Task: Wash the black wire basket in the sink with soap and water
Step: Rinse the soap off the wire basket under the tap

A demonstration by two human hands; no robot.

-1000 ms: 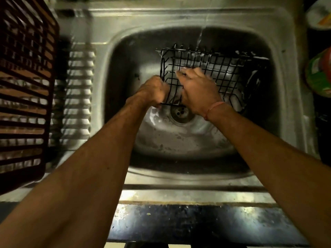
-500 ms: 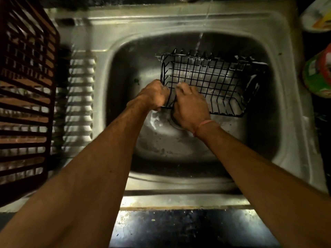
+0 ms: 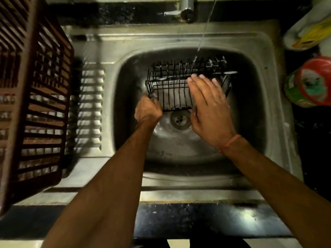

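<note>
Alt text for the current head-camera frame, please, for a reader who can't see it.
A person's left hand grips the lower left corner of a black wire basket tilted over the drain in a steel sink, while the right hand lies flat on it, fingers straight. A thin stream of water falls onto its far rim; a brown slatted crate stands left.

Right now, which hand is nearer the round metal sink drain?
Right. The right hand lies flat on the black wire basket, its heel beside the drain; the left hand grips the basket's left corner.
</note>
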